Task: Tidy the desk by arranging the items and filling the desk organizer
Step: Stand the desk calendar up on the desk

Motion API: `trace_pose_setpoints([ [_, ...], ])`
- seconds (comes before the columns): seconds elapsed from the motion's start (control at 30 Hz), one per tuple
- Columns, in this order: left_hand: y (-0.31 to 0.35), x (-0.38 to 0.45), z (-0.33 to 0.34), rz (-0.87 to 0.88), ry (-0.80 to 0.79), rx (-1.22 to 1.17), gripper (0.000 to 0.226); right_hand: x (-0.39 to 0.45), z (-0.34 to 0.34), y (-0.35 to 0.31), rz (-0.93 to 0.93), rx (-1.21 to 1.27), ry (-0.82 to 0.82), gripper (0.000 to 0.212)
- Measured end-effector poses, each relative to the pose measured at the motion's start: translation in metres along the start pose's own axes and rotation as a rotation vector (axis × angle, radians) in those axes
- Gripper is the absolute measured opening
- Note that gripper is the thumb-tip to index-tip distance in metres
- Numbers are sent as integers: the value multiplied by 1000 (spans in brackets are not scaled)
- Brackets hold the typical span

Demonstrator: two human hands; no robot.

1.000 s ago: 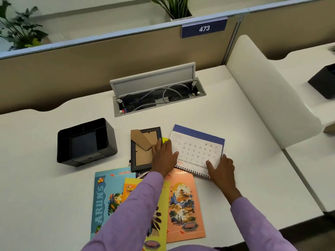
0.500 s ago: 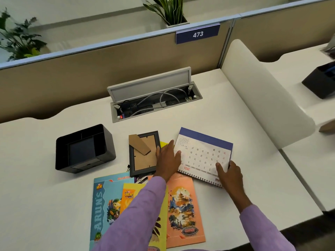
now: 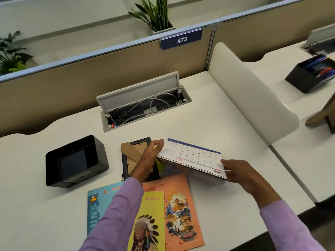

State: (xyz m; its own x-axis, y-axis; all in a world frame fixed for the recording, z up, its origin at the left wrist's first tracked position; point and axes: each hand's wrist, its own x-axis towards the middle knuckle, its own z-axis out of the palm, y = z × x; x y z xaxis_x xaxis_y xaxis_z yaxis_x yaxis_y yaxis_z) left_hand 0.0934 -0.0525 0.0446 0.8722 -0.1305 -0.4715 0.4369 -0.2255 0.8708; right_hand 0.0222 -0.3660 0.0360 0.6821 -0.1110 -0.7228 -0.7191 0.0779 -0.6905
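Note:
A spiral-bound desk calendar [image 3: 192, 158] is lifted off the white desk [image 3: 208, 113], tilted, held between both hands. My left hand [image 3: 147, 158] grips its left end and my right hand [image 3: 239, 175] holds its right corner. A black desk organizer [image 3: 75, 162] stands to the left, with nothing visible in its compartments. A black photo frame [image 3: 135, 156] lies face down beside it, its cardboard stand up, partly hidden by my left hand. Three booklets lie near the front edge: blue [image 3: 98, 205], yellow [image 3: 146, 221] and orange [image 3: 181, 209]. Something yellow [image 3: 160, 164] shows under the calendar.
An open cable box [image 3: 143, 109] with wires sits at the back of the desk. A white divider [image 3: 250, 91] bounds the right side. The neighbouring desk holds a black organizer with pens [image 3: 311, 75] and a cardboard-backed frame [image 3: 324, 115]. A tan partition runs along the back.
The calendar lay flat on the desk under both hands; now it is raised off the surface and tilted, shifted a little right, uncovering the top of the orange booklet.

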Motion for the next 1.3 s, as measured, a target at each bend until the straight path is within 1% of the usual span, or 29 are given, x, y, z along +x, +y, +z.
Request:
trace_pose_setpoints([
  [0.07, 6, 4, 0, 2, -37, 34, 65, 8, -5, -14, 18, 48, -30, 21],
  [0.17, 13, 15, 3, -8, -84, 91, 87, 22, -13, -34, 54, 122, -33, 15],
  [0.23, 22, 21, 8, -15, -98, 107, 90, 30, -14, -42, 58, 141, -26, 15],
  [0.33, 43, 34, 14, -5, -50, 78, 87, 39, -12, -48, 53, 144, -37, 16],
  [0.4, 52, 47, 15, -34, -13, 65, 96, 40, -10, -51, 2, 170, -37, 22],
  [0.47, 62, 60, 17, -67, 2, 76, 107, 42, -9, -48, -84, 163, -4, 37],
  [0.5, 67, 67, 18, -77, 9, 90, 108, 44, -8, -45, -137, 133, 13, 51],
  [0.57, 80, 78, 21, -91, 19, 90, 100, 46, 0, -36, -232, 59, 27, 79],
  [0.6, 86, 84, 23, -102, 18, 83, 97, 46, 5, -32, -268, 47, 30, 86],
  [0.63, 92, 90, 24, -120, 19, 79, 98, 46, 8, -29, -302, 36, 39, 87],
  [0.67, 95, 96, 24, -140, 23, 75, 103, 49, 10, -25, -346, -1, 52, 81],
  [0.73, 97, 104, 22, -153, 21, 61, 116, 63, 9, -17, -450, -159, 103, 61],
  [0.77, 95, 109, 21, -141, 15, 41, 116, 70, 8, -14, -493, -257, 135, 56],
  [0.83, 88, 111, 24, -118, 9, -27, 103, 85, 4, -11, -533, -377, 180, 58],
  [0.87, 82, 113, 26, -94, 12, -73, 104, 90, 3, -12, -518, -393, 173, 60],
  [0.93, 66, 113, 30, -57, 47, -135, 113, 101, 2, -14, -497, -446, 120, 60],
  [0.97, 56, 116, 32, -39, 57, -163, 112, 108, -2, -13, -495, -501, 106, 64],
  [1.03, 42, 113, 38, 7, 62, -158, 95, 120, -9, -15, -486, -649, 90, 74],
  [1.13, 23, 109, 44, 92, 26, -45, 74, 120, -16, -24, -476, -859, 90, 70],
  [1.23, 10, 112, 45, 118, 20, 125, 50, 123, -21, -23, -505, -1072, 116, 69],
  [1.27, 8, 116, 45, 118, 12, 171, 49, 125, -23, -22, -507, -1142, 109, 70],
  [1.3, 7, 120, 44, 117, -3, 212, 54, 127, -25, -21, -510, -1188, 103, 70],
])
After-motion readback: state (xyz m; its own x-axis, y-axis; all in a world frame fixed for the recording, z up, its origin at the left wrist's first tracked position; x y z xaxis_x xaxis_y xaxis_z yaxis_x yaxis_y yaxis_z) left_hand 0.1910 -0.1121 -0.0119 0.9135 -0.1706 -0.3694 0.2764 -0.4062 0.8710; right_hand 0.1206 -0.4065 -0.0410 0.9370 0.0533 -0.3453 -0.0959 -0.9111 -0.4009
